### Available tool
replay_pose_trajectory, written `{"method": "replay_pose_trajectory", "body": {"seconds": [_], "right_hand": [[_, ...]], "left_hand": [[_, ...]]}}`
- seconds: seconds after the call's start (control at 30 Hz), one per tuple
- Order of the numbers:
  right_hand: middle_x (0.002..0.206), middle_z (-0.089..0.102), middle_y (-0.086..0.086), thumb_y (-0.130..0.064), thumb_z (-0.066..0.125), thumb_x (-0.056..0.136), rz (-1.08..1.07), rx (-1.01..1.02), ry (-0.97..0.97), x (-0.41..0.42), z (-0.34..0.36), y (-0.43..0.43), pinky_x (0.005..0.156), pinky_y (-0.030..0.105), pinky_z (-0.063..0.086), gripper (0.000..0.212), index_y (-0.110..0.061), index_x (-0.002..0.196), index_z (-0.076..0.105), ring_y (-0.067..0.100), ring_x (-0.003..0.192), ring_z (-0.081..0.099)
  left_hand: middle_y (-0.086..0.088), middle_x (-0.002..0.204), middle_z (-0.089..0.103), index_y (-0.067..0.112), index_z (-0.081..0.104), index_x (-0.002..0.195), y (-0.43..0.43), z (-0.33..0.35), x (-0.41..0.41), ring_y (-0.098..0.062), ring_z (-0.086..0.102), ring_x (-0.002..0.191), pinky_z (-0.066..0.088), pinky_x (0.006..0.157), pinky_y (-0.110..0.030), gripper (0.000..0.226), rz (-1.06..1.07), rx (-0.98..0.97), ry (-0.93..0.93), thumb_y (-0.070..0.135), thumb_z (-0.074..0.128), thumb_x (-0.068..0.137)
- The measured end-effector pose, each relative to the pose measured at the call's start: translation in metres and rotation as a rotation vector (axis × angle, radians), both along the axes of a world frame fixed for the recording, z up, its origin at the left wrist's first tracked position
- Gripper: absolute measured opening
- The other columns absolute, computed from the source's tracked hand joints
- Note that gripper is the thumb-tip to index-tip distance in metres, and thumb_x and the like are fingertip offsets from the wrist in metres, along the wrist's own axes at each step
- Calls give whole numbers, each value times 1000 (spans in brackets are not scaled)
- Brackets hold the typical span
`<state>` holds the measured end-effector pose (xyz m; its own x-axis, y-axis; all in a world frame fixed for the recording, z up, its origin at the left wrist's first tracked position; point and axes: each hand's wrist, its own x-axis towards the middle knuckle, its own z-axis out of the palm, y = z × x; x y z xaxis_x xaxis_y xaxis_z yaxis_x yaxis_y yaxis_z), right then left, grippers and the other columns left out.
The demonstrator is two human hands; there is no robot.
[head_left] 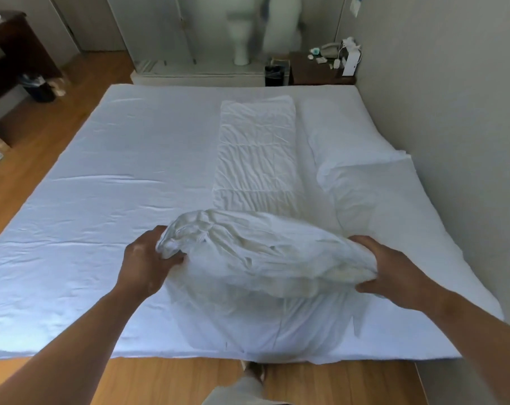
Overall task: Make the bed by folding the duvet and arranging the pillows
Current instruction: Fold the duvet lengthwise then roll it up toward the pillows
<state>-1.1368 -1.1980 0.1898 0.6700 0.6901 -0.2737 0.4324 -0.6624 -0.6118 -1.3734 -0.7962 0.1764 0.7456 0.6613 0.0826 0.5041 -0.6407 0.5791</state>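
Head view: my left hand [148,258] and right hand [394,270] each grip an end of the pillow [262,252], fingers curled into its cover, by the near edge of the bed [72,229]. I'd lift both ends evenly, level the filling, then lay it square.

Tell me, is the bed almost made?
Partly. Done: the sheet lies flat, and a duvet lies folded in a long strip mid-bed. In hand: the left hand and right hand grip a pillow at the near edge. Left: placing that pillow and tidying the rumpled bedding by the wall.
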Motion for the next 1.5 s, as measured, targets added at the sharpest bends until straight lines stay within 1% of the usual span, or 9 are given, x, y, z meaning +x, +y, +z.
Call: {"method": "replay_pose_trajectory", "body": {"seconds": [0.2, 0.33, 0.53, 0.77, 0.93, 1.1, 1.23, 1.37, 1.5], "right_hand": [[82, 64, -33, -59, 58, 86, -80, -104, -196, 92, -40, 69, 63, 19, 49, 36, -48, 120, 60, -11, 70, 60], [80, 59, -8, -62, 57, 80, -145, -209, -157, 156, -73, 114, 69, 39, 54, 34, -39, 103, 66, 22, 85, 59], [101, 62, -2, -51, 75, 72, -192, -218, -117, 277, -96, 189, 89, 29, 44, 33, -23, 86, 67, 21, 118, 51], [84, 64, 0, -35, 75, 82, -361, -268, -27, 364, -231, 269, 64, 30, 37, 22, -22, 94, 63, 26, 80, 61], [102, 62, -6, -48, 72, 82, -439, -155, 181, 361, -329, 288, 75, 31, 45, 50, -34, 125, 53, 22, 91, 61], [74, 63, -12, -57, 63, 69, -282, -107, 61, 395, -323, 298, 62, 26, 40, 27, -33, 81, 61, 21, 73, 60], [59, 60, 7, -54, 71, 82, -480, -71, 94, 439, -315, 311, 53, 32, 40, 40, -16, 74, 63, 31, 54, 58], [107, 66, 6, -63, 71, 78, -303, -450, 167, 457, -337, 327, 79, 35, 47, 58, -19, 114, 62, 32, 102, 64], [145, 51, 9, -43, 57, 81, -60, -126, -460, 436, -330, 359, 110, 50, 40, 58, -23, 136, 55, 32, 134, 48]], "left_hand": [[1, 63, 66, 26, 66, 79, 78, -40, 86, -17, 62, 40, 54, 59, -33, 12, -44, -209, 190, 24, 74, 88], [6, 55, 62, 26, 63, 78, 121, -57, 159, -16, 64, 50, 55, 63, -36, 17, -56, -213, 298, 34, 67, 91], [-2, 58, 68, 21, 68, 85, 182, -78, 276, -13, 65, 40, 50, 44, -18, 9, 23, -260, 279, 28, 66, 90], [-6, 81, 70, 25, 59, 95, 247, -226, 375, -34, 69, 77, 54, 75, -38, 21, 83, -147, 428, 45, 59, 90], [-3, 132, 52, 59, 25, 139, 246, -327, 376, -34, 63, 109, 60, 77, -45, 94, 94, -597, 396, 75, 77, 62], [0, 80, 68, 29, 65, 95, 258, -323, 407, -30, 69, 76, 49, 68, -31, 26, 79, -217, 484, 53, 67, 84], [-6, 92, 67, 20, 70, 99, 296, -320, 440, -29, 57, 86, 40, 82, -34, 35, 164, -116, 407, 53, 59, 90], [-10, 130, 58, 33, 53, 130, 299, -334, 456, -35, 62, 105, 49, 95, -42, 55, 71, -130, 700, 59, 55, 81], [-3, 148, 45, 38, 46, 145, 253, -318, 472, -34, 44, 134, 39, 107, -55, 59, -170, 224, 370, 63, 37, 92]]}}
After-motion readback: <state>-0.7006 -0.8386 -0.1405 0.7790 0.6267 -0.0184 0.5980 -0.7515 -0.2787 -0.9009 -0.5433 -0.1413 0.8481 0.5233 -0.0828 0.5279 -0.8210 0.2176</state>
